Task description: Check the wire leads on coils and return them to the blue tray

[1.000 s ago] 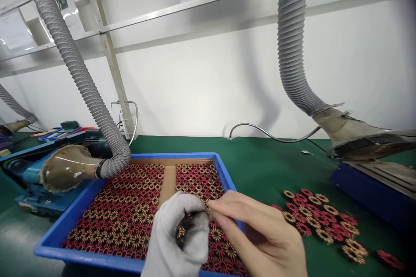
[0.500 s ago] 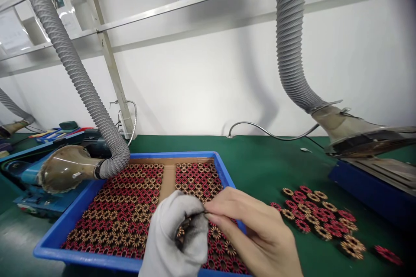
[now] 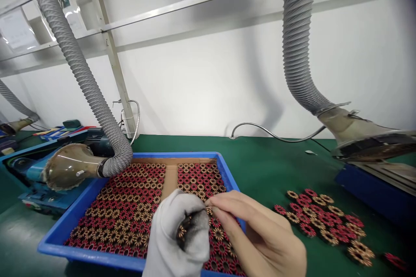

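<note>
My left hand (image 3: 177, 236), in a white glove with dark smudges, is curled into a ring over the front of the blue tray (image 3: 94, 259). Its fingertips meet the pinched thumb and forefinger of my bare right hand (image 3: 260, 233). Whatever lies between the fingertips is too small to make out. Red and tan patches show through the gap in the glove; I cannot tell whether they belong to a held piece or to the tray behind. Below, rows of red and tan wound ring cores (image 3: 130, 207) fill the tray on both sides of a cardboard strip (image 3: 169, 180).
A loose pile of wound ring cores (image 3: 325, 216) lies on the green bench (image 3: 260, 169) to the right. Grey ducts (image 3: 299, 39) hang down at both sides. A blue machine with a suction hood (image 3: 69, 166) stands left; a dark blue box (image 3: 367, 194) stands right.
The view has turned slightly left, so the scene sits a little further right. My hands keep nearly the same pose, fingertips together, with the right thumb shifted slightly.
</note>
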Available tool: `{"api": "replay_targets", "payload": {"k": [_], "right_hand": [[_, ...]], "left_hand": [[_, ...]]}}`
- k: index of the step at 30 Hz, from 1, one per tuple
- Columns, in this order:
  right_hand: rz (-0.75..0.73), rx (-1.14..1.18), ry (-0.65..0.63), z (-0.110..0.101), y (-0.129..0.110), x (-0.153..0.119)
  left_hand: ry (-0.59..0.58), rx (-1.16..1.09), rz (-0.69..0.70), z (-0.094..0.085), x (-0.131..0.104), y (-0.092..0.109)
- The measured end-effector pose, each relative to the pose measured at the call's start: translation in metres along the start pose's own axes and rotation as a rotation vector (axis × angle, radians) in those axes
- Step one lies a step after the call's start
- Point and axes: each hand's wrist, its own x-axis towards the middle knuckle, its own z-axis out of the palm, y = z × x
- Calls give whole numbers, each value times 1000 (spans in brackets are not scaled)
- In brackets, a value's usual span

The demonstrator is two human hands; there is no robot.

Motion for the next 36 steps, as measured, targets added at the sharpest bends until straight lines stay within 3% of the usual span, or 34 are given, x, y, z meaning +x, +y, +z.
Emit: {"api": "replay_targets", "payload": {"k": [9, 11, 12, 14, 16, 17, 19, 21, 23, 25, 33, 36], "right_hand": [[-81, -133, -36, -4, 5, -2], [-18, -96, -51, -3, 3, -2], [102, -40, -92, -2, 2, -2], [493, 196, -241, 0, 2, -3], [857, 594, -374, 1, 3, -4], [935, 762, -378, 2, 5, -5], [829, 807, -257, 2, 7, -5], [504, 489, -95, 0, 8, -4], [177, 201, -50, -1, 7, -1], [12, 94, -77, -2, 7, 1], [-141, -158, -101, -8, 10, -5], [-137, -134, -105, -5, 5, -3]], "left_hand": [[-37, 165, 115, -4, 1, -4], [-71, 263, 143, -4, 1, -2], [-94, 321, 161, -5, 1, -1], [-114, 435, 204, -5, -1, -1], [-87, 486, 234, -5, -2, -3], [-65, 473, 235, -6, -3, -5], [-79, 364, 187, -7, -3, -9], [-120, 204, 100, -7, -2, -11], [-107, 118, 68, -6, -1, -11], [-47, 109, 79, -5, 1, -10], [-40, 180, 106, -6, 5, -3], [-50, 220, 160, -7, 5, -3]]}}
